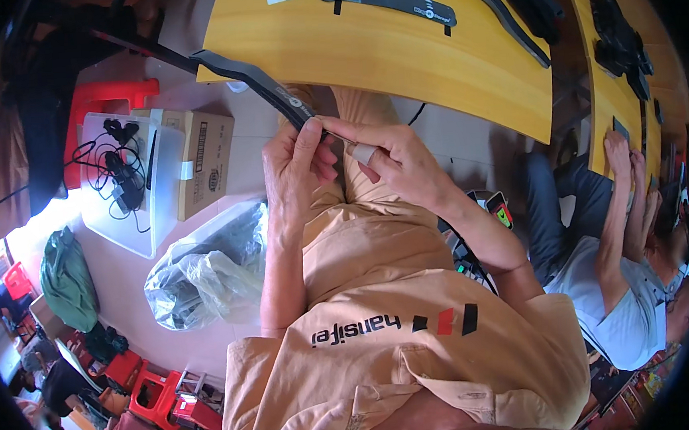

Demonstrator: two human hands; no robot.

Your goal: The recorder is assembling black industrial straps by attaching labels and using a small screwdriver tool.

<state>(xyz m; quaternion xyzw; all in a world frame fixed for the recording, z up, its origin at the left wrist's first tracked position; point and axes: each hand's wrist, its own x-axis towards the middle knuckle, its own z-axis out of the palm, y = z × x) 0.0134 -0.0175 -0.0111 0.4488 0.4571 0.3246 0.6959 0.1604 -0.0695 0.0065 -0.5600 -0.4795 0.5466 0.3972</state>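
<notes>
"Now, where's that black strap (pixel 265 85)?"

"Slanting past the corner of the yellow table (pixel 350 61), lower end pinched in the left hand (pixel 291 161)!"

"And the right hand (pixel 396 157)?"

"Fingers curled, just beside the left thumb; whether they grip the strap, I can't tell."

Lettering (pixel 380 324) on shirt (pixel 491 364), dark straps (pixel 276 93), carton (pixel 204 149)

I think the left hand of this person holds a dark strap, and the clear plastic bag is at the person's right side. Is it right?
Not quite: the bag's side is wrong. The head view shows the clear plastic bag at the person's left side. The left hand does hold a dark strap.
</notes>
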